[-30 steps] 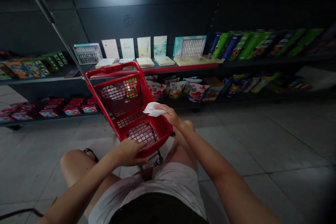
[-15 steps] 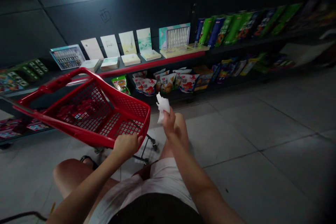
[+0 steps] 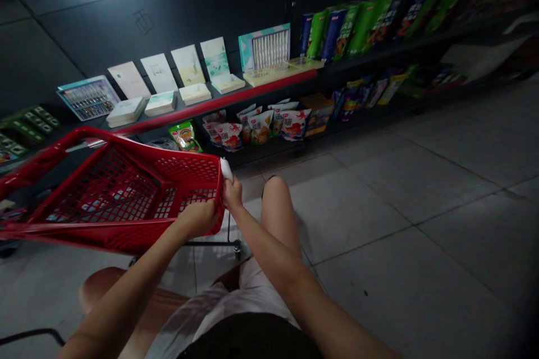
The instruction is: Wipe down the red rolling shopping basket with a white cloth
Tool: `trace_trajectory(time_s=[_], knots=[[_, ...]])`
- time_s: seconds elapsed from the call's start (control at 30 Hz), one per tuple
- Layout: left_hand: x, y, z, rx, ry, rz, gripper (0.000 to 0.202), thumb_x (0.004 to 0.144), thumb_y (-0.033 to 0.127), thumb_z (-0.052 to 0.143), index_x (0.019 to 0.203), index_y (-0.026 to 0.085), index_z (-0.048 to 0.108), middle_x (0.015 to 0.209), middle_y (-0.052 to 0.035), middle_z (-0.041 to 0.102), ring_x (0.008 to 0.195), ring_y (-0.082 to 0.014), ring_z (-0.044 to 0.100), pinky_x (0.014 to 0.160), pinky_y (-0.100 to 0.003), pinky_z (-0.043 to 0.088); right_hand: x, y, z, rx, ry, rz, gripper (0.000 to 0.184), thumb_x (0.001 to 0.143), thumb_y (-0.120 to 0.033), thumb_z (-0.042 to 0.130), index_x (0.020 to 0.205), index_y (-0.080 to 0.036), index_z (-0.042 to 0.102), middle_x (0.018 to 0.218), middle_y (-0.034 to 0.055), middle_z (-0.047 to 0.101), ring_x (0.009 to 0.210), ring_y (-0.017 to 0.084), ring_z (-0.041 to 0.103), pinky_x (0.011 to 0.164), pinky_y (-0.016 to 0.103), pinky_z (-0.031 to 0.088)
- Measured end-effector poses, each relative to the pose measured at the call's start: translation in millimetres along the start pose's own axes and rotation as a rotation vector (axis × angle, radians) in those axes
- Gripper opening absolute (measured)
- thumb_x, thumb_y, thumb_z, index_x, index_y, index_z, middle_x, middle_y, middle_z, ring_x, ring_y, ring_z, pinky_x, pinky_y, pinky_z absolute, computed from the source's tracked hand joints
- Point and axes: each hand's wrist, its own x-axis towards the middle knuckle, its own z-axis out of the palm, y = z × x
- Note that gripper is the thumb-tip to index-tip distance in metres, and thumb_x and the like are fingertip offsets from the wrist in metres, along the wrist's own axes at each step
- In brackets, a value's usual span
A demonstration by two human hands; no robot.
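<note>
1. Shopping cart [image 3: 143, 234] – red, on the tiled floor [image 3: 362, 219], in front of the person and off to the left, basket opening up.
2. Long axis runs crosswise: handle [image 3: 46, 165] at far left of view, narrow front end toward the hands.
3. Left hand [image 3: 199, 217]: clamped over the rim at the near front corner; fingertips hidden, looks like a curled grip.
4. Right hand [image 3: 233, 193]: closed on a white cloth [image 3: 226, 169], which sits against the outer front rim near the far corner. Fingers partly hidden.
5. Key relation: cart front end lies just left of the right hand, cloth touching the rim. Right hand nearer the far front corner, left hand nearer the near one. Hands close together, but apart.
6. Behind the cart: shelf [image 3: 202, 107] with upright booklets [image 3: 159, 73]; snack bags [image 3: 293, 124] on the lower level.
7. Cart wheel [image 3: 237, 250] visible below the front end.
</note>
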Motion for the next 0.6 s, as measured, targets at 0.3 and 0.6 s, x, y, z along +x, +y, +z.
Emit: trace_trajectory(time_s=[0.3,0.6], knots=[[-4,-44,-21.6,0.076,-0.108,0.117,0.043,0.074,0.053,0.062,0.105,0.022,0.062,0.092,-0.011,0.073,0.088,-0.0287,0.07,0.071,-0.031,0.049,-28,31,7,0.082,0.181,0.155,0.026,0.075,-0.023,0.046,0.091,-0.013,0.063,0.074,0.0022,0.068,0.068,0.015,0.06,0.065,0.025,0.051],[-1,-59,0.4,0.15,-0.032,0.125,0.042,0.09,0.048,0.04,0.08,0.02,0.069,0.081,-0.0122,0.074,0.079,-0.0251,0.07,0.067,-0.029,0.045,-56,14,38,0.114,0.154,-0.051,0.048,0.078,-0.015,0.044,0.123,-0.015,0.059,0.132,0.0081,0.058,0.126,0.017,0.051,0.112,0.035,0.035]])
